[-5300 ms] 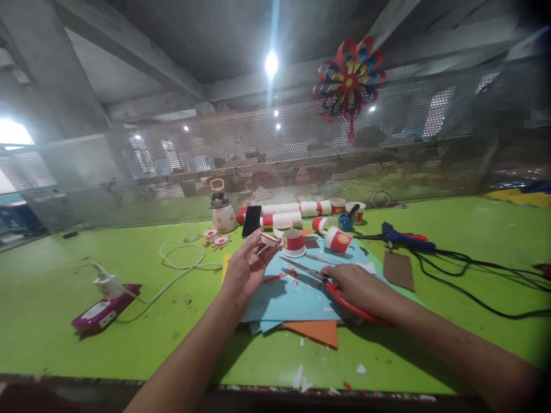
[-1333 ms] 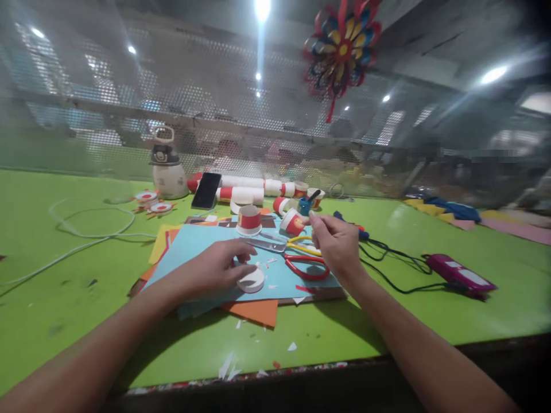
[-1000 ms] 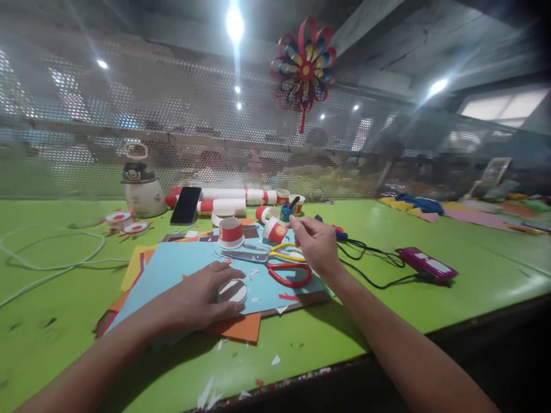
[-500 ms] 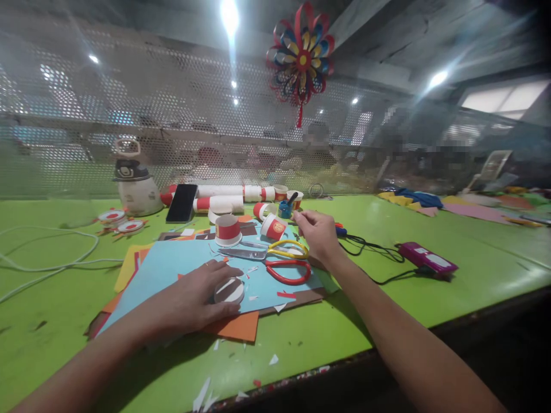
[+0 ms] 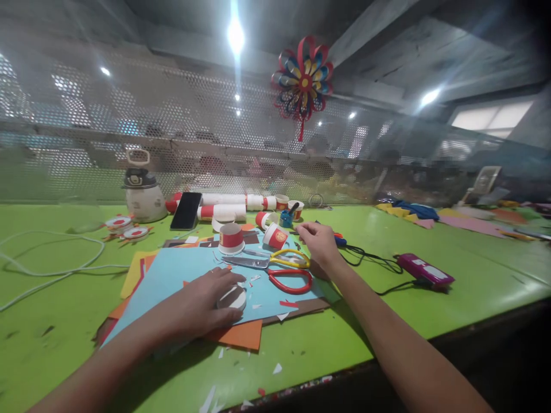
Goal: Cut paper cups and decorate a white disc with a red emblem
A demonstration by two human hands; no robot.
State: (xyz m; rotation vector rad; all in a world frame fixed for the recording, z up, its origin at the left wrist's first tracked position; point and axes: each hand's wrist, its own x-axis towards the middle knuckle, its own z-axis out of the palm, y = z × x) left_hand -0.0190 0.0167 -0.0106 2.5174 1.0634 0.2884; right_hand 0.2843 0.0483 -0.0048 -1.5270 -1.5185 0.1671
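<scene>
My left hand [image 5: 210,301] rests on a light blue sheet [image 5: 172,269], its fingers curved around a white round disc [image 5: 233,298]. Near the glue-gun-like blue and orange tool [image 5: 339,240], my right hand [image 5: 318,241] has its thumb and forefinger pinched together; anything between them is too small to tell. Scissors with a yellow and a red handle [image 5: 289,281] lie on the blue sheet between the hands. Behind them are an upright red and white cup [image 5: 231,238] and a tipped one [image 5: 275,236]. A small blue pot [image 5: 286,218] with a dark stick stands beyond.
A black phone [image 5: 186,211] leans near white rolls [image 5: 224,212] at the back. The white bottle [image 5: 146,201] and two small paper discs [image 5: 135,233] stand left. A purple power box [image 5: 425,271] with black cord lies right; a white cable [image 5: 55,272] crosses the left.
The view has tilted up slightly, so everything sits a little lower in the picture. Both hands keep nearly the same places and shapes.
</scene>
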